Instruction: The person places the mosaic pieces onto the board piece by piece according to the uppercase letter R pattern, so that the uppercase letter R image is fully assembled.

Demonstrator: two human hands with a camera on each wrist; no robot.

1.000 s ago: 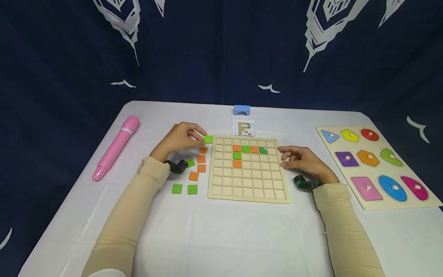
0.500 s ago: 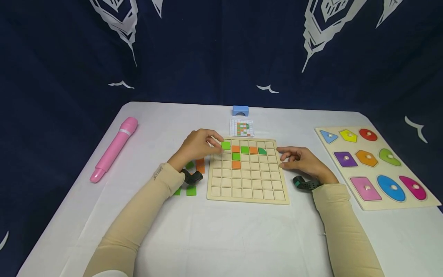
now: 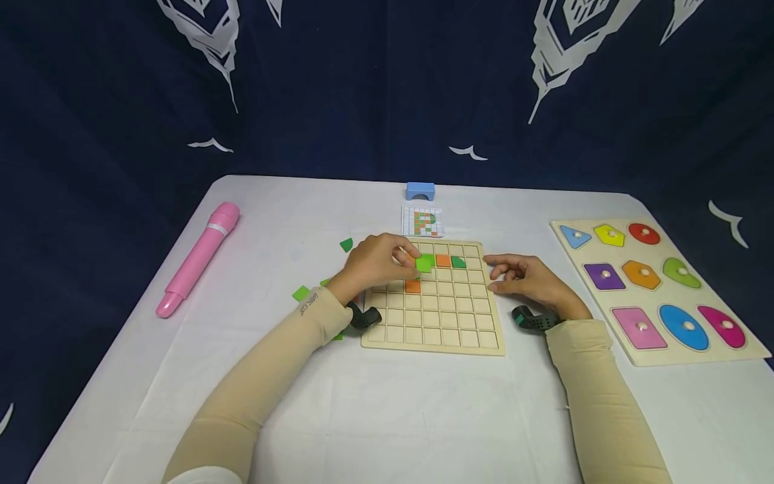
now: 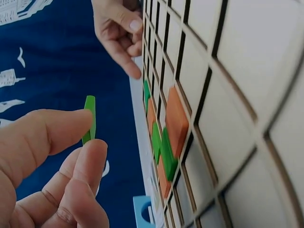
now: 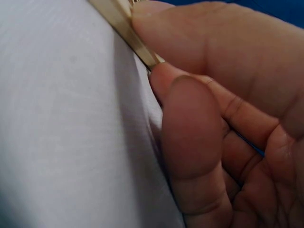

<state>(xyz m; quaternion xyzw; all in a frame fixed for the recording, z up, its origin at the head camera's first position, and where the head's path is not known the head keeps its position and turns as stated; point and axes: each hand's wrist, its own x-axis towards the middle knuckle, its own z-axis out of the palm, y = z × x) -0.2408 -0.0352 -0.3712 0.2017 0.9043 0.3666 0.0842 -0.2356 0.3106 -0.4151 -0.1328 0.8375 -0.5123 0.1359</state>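
Note:
My left hand [image 3: 381, 261] pinches a light green square tile [image 3: 424, 264] between thumb and fingertips, above the upper part of a wooden grid board [image 3: 453, 323]. In the left wrist view the green tile [image 4: 90, 118] appears edge-on, apart from the board. Orange and green square tiles sit in the board's cells, among them an orange tile [image 3: 413, 287] and a dark green rounded tile [image 3: 458, 262]. The left hand partly hides this group. At the board's right edge, my right hand [image 3: 526, 277] touches the rim with index finger and thumb, its other fingers loosely bent.
A pattern card [image 3: 422, 222] and a blue arch block [image 3: 420, 191] stand behind the board. Loose green tiles [image 3: 301, 293] lie left, partly under my left arm. A pink toy microphone [image 3: 202, 259] is farther left; a knobbed shape puzzle [image 3: 611, 259] lies right.
My left hand has carried the green tile rightward, from beside the board's upper left corner to over the placed tiles. The right hand stays at the board's edge.

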